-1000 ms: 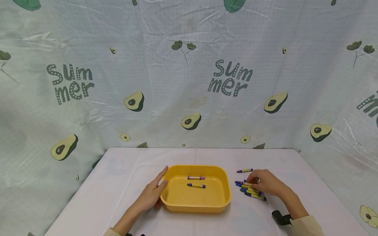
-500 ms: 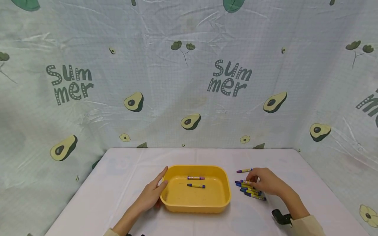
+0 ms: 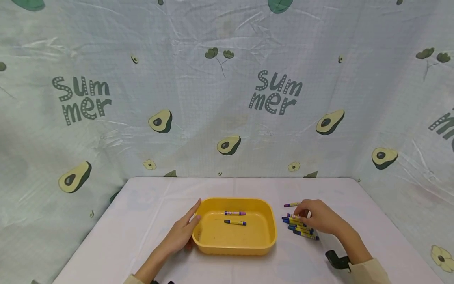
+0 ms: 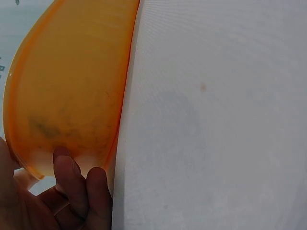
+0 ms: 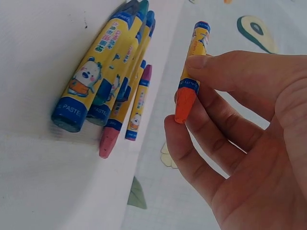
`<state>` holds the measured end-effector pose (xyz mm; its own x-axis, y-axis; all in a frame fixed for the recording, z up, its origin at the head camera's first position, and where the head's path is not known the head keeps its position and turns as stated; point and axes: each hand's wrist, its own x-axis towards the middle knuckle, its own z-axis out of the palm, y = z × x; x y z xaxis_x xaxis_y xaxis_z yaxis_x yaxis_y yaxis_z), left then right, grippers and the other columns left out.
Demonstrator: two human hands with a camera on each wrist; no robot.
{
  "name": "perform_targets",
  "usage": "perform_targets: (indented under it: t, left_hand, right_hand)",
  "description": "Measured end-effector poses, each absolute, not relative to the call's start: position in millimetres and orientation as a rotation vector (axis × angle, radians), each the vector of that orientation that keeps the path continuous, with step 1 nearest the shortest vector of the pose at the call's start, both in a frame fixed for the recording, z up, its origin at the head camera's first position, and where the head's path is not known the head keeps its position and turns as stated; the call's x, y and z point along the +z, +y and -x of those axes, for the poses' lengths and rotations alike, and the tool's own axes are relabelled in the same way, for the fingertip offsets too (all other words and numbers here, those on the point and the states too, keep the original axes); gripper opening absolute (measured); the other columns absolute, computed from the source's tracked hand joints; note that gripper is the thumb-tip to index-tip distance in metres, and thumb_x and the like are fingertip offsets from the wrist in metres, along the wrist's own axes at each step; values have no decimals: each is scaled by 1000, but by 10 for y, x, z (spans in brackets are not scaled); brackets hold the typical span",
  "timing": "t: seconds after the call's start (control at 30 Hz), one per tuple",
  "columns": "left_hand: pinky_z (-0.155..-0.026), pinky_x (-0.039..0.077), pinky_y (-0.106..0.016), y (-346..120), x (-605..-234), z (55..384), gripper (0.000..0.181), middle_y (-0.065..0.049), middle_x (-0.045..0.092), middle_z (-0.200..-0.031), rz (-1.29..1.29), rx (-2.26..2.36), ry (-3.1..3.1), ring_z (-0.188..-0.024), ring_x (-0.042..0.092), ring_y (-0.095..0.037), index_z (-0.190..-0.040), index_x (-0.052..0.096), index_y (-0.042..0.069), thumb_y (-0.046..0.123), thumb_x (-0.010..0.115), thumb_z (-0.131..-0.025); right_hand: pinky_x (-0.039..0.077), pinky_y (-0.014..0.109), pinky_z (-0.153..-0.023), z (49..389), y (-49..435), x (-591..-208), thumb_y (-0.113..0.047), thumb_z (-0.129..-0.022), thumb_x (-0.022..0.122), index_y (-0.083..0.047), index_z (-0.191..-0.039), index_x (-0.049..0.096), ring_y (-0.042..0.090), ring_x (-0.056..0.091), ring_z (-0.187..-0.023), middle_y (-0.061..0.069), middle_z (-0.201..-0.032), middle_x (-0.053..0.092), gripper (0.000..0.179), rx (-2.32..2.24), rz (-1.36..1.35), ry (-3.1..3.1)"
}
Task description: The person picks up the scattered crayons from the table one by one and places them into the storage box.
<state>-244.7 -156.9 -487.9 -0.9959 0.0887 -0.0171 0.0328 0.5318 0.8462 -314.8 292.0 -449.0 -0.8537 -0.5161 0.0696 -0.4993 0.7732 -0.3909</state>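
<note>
A yellow tray (image 3: pixel 234 247) sits on the table with a pink-purple-tipped oil pastel (image 3: pixel 235 213) and a blue-ended one inside. My left hand (image 3: pixel 181 232) grips its left side, thumb at the rim; in the left wrist view its fingers (image 4: pixel 72 179) curl against the outer wall. My right hand (image 3: pixel 319 215) pinches an orange oil pastel (image 5: pixel 187 98) between thumb and fingers, close over a pile of oil pastels (image 3: pixel 301 228). The pile holds several with yellow wrappers and blue ends, and one pink-tipped oil pastel (image 5: pixel 109 141).
A purple-tipped oil pastel (image 3: pixel 291 204) lies alone behind the pile, partly covered by the right hand. The table (image 3: pixel 152 189) has a pale cloth and ends at a printed curtain (image 3: pixel 191 86). A black device (image 3: pixel 337 260) is at the right wrist.
My right hand has risen slightly from the pile and shifted a little away from me. The left hand and tray stay in place.
</note>
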Motion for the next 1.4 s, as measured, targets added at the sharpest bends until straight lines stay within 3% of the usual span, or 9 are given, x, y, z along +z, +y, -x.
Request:
perform_targets:
  t: [0.07,0.23,0.6,0.87,1.07,1.17,1.23,1.3,1.4]
  left_hand:
    - [-98,46,-44,-1572,-4879,2441,53,-12,48,-158,-130,1485,2709,-52,50,-22,-164,28,32,38,40,-113]
    - [-108,41,-50,-1580,-4876,2425,51,-9,37,-167,-161,1489,2708,-57,51,-22,-165,27,32,36,34,-114]
    - [-101,46,-47,-1616,-4887,2408,51,-12,51,-153,-156,1517,2689,-45,50,-24,-164,29,34,37,37,-113]
    - [-109,40,-50,-1637,-4902,2398,51,-10,50,-155,-182,1519,2689,-51,51,-23,-164,30,34,36,38,-113]
    - [-97,47,-40,-1659,-4899,2400,51,-13,60,-138,-211,1507,2697,-48,51,-20,-164,30,33,36,38,-113]
    - [-78,56,-37,-1679,-4884,2402,52,-13,67,-105,-237,1512,2667,-45,49,-19,-165,29,30,36,38,-113]
    - [-60,55,-35,-1692,-4877,2402,53,-9,59,-78,-244,1526,2628,-45,49,-18,-165,27,29,36,39,-113]
    - [-48,53,-36,-1705,-4876,2401,54,-5,51,-64,-255,1538,2597,-46,49,-18,-166,26,27,35,39,-113]
    - [-47,51,-34,-1716,-4883,2402,54,-3,51,-62,-263,1539,2588,-46,50,-17,-166,25,27,34,38,-114]
  right_hand:
    - [52,21,-69,3137,2916,-4491,-8,-90,76,-16,-100,77,0,54,-79,-11,-90,65,13,-627,846,2927]
    - [52,21,-68,3108,2901,-4484,-8,-90,76,-16,-101,77,-1,53,-78,-12,-89,64,13,-624,876,2940]
    - [56,20,-70,3016,2771,-4276,-9,-92,75,-18,-104,77,-1,55,-81,-12,-92,66,15,-710,994,2953]
    - [57,18,-73,3039,2505,-4021,-9,-94,73,-18,-105,77,0,59,-81,-10,-94,67,15,-684,1078,2920]
    - [55,17,-73,3035,2125,-3795,-8,-94,73,-19,-104,77,3,58,-80,-9,-96,67,16,-556,1165,2902]
    - [54,17,-71,3028,1911,-3691,-8,-94,73,-18,-104,78,5,56,-79,-9,-93,66,14,-486,1205,2897]
    - [54,18,-71,3025,1774,-3640,-8,-94,73,-16,-104,79,6,56,-79,-8,-93,67,14,-456,1241,2880]
    - [54,19,-71,3023,1648,-3603,-8,-94,73,-15,-104,79,7,56,-79,-7,-93,68,14,-427,1270,2860]
    - [54,20,-74,3041,1483,-3589,-8,-94,73,-15,-103,79,7,57,-79,-6,-92,68,13,-383,1295,2839]
